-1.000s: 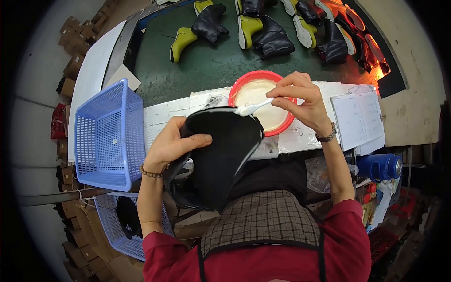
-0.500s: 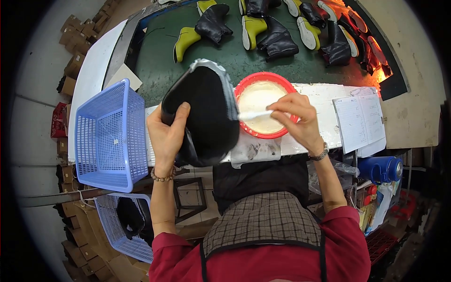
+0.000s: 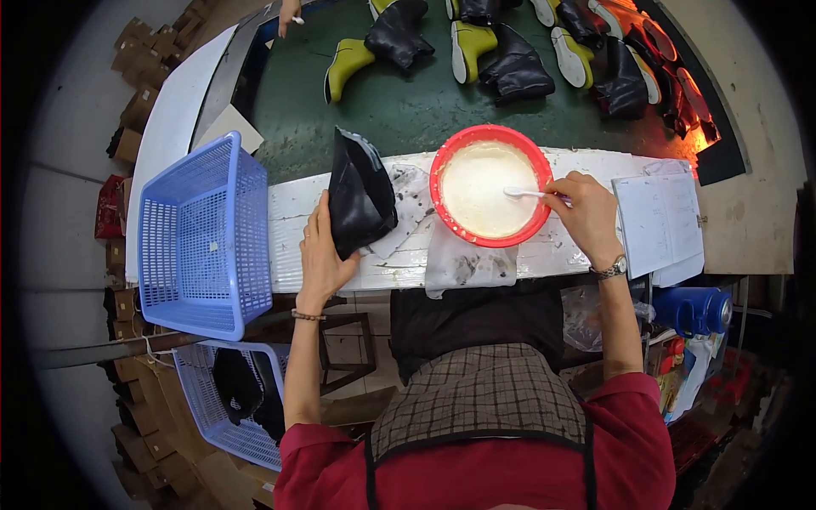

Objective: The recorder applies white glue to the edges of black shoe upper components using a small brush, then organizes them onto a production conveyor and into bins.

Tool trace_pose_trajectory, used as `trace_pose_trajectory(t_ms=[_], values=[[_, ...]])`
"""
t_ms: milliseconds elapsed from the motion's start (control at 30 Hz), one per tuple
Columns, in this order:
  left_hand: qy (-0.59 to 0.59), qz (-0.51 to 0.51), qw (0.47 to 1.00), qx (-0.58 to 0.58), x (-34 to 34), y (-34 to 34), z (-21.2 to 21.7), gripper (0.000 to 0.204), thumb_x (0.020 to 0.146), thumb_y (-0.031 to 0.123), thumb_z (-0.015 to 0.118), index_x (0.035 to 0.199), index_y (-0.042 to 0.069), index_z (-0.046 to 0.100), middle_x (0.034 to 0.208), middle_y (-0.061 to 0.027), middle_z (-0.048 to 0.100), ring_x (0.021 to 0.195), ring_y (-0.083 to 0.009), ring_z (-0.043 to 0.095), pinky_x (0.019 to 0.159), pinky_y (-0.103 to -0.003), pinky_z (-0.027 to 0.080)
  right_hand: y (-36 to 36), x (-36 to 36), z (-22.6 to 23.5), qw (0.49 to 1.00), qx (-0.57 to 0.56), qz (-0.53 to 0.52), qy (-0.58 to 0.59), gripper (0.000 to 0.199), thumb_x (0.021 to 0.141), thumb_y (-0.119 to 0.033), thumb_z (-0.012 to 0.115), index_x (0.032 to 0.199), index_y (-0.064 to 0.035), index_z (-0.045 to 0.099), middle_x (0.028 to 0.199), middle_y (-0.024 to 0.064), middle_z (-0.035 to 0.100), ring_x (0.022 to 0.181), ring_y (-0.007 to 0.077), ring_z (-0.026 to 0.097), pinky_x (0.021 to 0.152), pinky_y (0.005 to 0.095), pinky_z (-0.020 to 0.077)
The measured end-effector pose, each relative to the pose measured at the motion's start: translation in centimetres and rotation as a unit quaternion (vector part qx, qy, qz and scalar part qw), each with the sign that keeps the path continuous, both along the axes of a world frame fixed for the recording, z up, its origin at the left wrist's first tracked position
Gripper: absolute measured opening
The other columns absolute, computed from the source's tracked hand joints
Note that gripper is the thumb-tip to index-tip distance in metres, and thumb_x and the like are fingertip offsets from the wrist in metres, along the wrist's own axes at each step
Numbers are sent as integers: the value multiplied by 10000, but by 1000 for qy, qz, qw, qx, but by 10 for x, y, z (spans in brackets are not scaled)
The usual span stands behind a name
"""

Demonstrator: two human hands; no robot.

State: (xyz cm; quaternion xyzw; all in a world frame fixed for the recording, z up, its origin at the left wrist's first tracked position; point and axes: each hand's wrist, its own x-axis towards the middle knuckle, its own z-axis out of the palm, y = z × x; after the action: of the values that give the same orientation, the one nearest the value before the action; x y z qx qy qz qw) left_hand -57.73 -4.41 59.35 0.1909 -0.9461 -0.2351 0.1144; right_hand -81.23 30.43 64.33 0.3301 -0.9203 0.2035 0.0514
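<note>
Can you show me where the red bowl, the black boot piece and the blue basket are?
red bowl (image 3: 435,183), head view, left rim.
black boot piece (image 3: 361,191), head view, middle.
blue basket (image 3: 204,234), head view, mesh floor.

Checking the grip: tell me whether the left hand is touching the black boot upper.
Touching. The head view shows the left hand with its fingers against the lower edge of the black boot upper, propped on the white bench.

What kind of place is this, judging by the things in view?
Probably a footwear factory line: unfinished boots lie on a green conveyor belt, and a red bowl of white paste sits on the stained workbench.
</note>
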Motion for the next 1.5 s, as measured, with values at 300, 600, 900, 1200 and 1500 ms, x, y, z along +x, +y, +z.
trace_pose_trajectory(t_ms=[300, 600, 900, 1200, 1500], values=[[202, 1, 979, -31, -7, 30, 31, 921, 599, -209, 469, 1496, -17, 384, 1420, -231, 470, 1318, -430, 448, 1134, -463, 365, 3, 13, -1, 972, -213, -14, -99, 140, 868, -160, 776, 955, -50, 776, 831, 52, 707, 639, 146, 617, 567, 280, 457], [256, -120, 959, -8, -19, 77, 66, 724, 832, 21, 756, 1462, -48, 406, 1393, -214, 543, 1267, -340, 558, 1090, -399, 416, -30, 8, 20, 938, -339, 50, -51, 157, 855, -86, 790, 995, -17, 770, 808, 40, 680, 623, 84, 548, 532, 242, 400], [369, -13, 926, 79, -39, 94, 59, 702, 834, 27, 770, 1443, -63, 432, 1387, -234, 565, 1249, -348, 566, 1082, -405, 432, -25, 23, 27, 910, -394, 116, -51, 211, 813, 31, 789, 1019, -9, 770, 950, 72, 685, 796, 113, 641, 678, 225, 511], [443, -57, 892, -72, -78, 76, 67, 658, 836, 102, 761, 1414, -33, 476, 1394, -263, 563, 1259, -403, 555, 1071, -455, 426, -15, 52, 32, 914, -359, 162, -99, 213, 795, 10, 809, 1005, -15, 783, 920, 73, 686, 775, 124, 664, 670, 229, 533], [379, -78, 907, -167, -75, 62, 68, 421, 907, 99, 696, 1313, 15, 625, 1344, -195, 621, 1223, -328, 600, 1045, -423, 455, -15, 48, 46, 922, -307, 138, -192, 123, 834, -74, 795, 951, -37, 788, 808, 66, 693, 655, 132, 644, 570, 251, 489]])
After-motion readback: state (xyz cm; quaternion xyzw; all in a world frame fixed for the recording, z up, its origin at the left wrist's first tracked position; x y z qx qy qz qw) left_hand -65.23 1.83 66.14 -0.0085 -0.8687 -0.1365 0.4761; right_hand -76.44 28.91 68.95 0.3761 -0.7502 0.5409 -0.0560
